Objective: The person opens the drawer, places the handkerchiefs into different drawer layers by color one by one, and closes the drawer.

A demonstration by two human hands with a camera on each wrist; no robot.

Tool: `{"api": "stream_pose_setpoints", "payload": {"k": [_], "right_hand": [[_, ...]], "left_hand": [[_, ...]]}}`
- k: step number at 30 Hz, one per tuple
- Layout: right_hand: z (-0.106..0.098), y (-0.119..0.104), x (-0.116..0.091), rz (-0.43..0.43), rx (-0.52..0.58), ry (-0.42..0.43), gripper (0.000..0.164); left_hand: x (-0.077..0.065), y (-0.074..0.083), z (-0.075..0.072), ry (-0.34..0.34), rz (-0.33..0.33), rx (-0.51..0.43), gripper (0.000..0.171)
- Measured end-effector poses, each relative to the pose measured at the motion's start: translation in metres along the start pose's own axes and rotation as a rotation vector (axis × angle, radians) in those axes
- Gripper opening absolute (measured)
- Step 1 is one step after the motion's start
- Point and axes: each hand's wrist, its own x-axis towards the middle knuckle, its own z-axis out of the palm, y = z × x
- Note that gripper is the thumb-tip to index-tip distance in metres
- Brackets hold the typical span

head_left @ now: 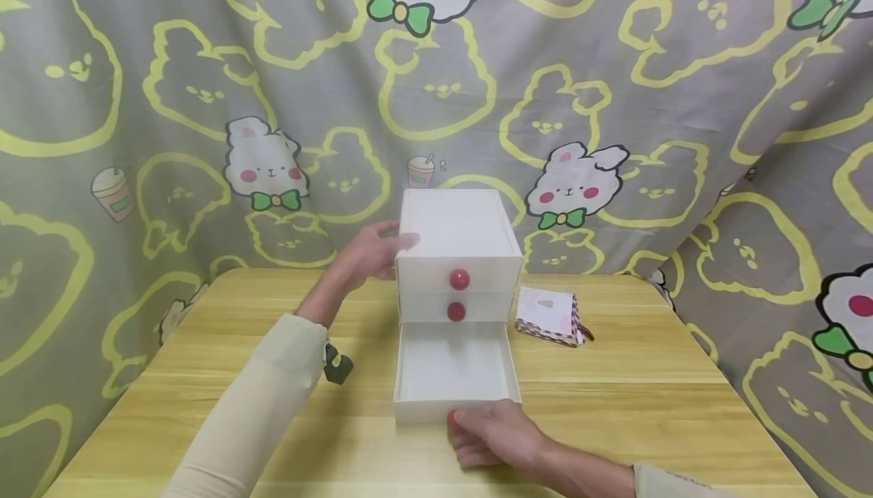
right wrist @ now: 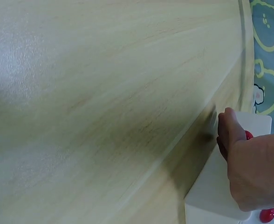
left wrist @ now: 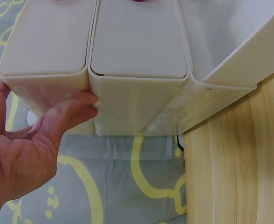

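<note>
A white desktop drawer cabinet [head_left: 455, 221] with red round knobs stands on the table, its bottom drawer [head_left: 450, 365] pulled out toward me. At the cabinet's upper left, my left hand [head_left: 373, 252] rests with its thumb over the top edge; in the left wrist view its fingers [left wrist: 76, 109] touch the side wall. My right hand [head_left: 498, 433] pinches the red drawer knob [head_left: 453, 421] at the front of the pulled-out drawer. From the right wrist, the right hand [right wrist: 253, 163] covers most of the drawer front, and a red knob [right wrist: 249, 135] peeks out beside it.
Right of the cabinet lies a folded cloth [head_left: 547, 314] with a checked edge. A small dark object [head_left: 337, 365] sits near my left sleeve on the wooden table [head_left: 614, 384]. Patterned grey curtain [head_left: 327, 89] hangs behind and along the sides.
</note>
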Motion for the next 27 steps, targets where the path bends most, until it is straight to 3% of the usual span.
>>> {"api": "stream_pose_setpoints", "payload": {"k": [7,12,16,27], "right_hand": [[-0.004,-0.008,-0.003,0.011,-0.112,-0.024,0.036],[-0.015,-0.024,-0.006,0.038,-0.308,-0.095,0.042],[-0.03,-0.044,-0.01,0.003,-0.457,-0.167,0.037],[-0.07,-0.101,-0.006,-0.087,-0.545,-0.131,0.03]], "left_hand": [[0.001,-0.001,0.0,0.001,-0.002,-0.012,0.083],[0.0,-0.001,0.0,0.0,-0.002,-0.02,0.083],[0.001,-0.001,0.0,0.002,-0.003,-0.021,0.083],[0.002,-0.002,0.0,0.002,-0.001,-0.019,0.083]]}}
